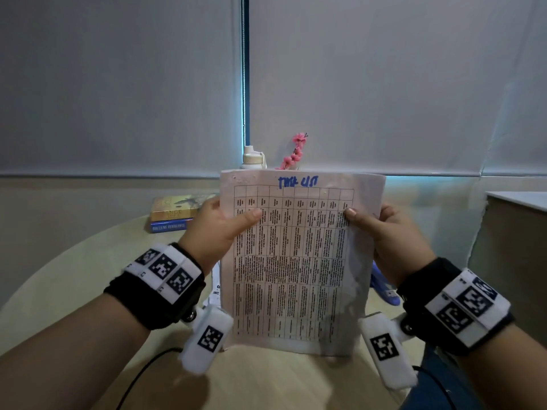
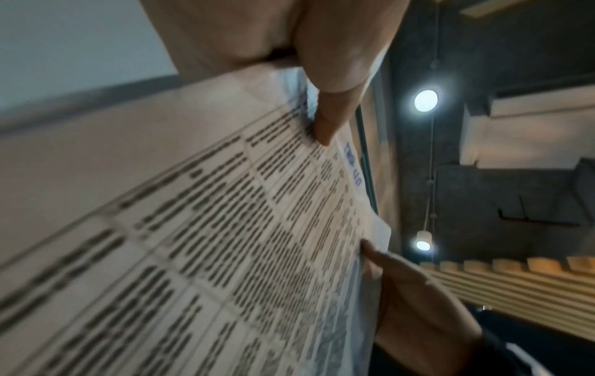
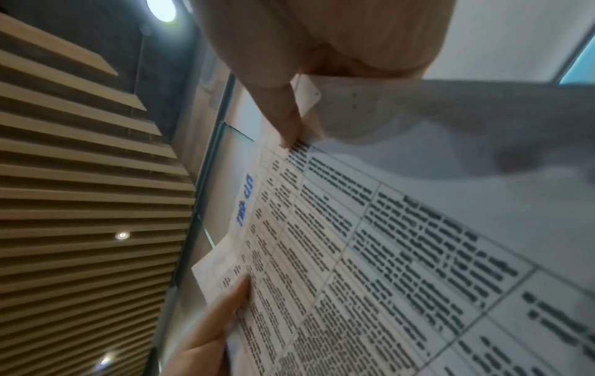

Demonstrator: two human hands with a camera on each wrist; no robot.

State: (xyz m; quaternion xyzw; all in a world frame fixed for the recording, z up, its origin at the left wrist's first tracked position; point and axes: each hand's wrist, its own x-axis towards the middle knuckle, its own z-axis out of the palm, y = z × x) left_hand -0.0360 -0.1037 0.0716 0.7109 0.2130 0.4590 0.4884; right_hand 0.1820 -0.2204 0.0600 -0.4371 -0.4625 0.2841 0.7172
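A stack of printed sheets (image 1: 296,261) with a black table and blue handwriting at the top stands upright on its lower edge on the round table (image 1: 266,380). My left hand (image 1: 220,224) grips its left edge, thumb across the front. My right hand (image 1: 381,229) grips the right edge the same way. In the left wrist view the sheets (image 2: 225,254) fill the frame, with my left thumb (image 2: 331,112) pressed on the print. In the right wrist view my right thumb (image 3: 283,114) presses the sheets (image 3: 386,254). The fingers behind the paper are hidden.
Two stacked books (image 1: 174,214) lie at the table's far left. A pale bottle (image 1: 251,158) and a pink flower sprig (image 1: 294,152) stand behind the sheets. A blue object (image 1: 384,285) lies at the right, more paper (image 1: 214,279) at the left. A cabinet (image 1: 515,232) stands right.
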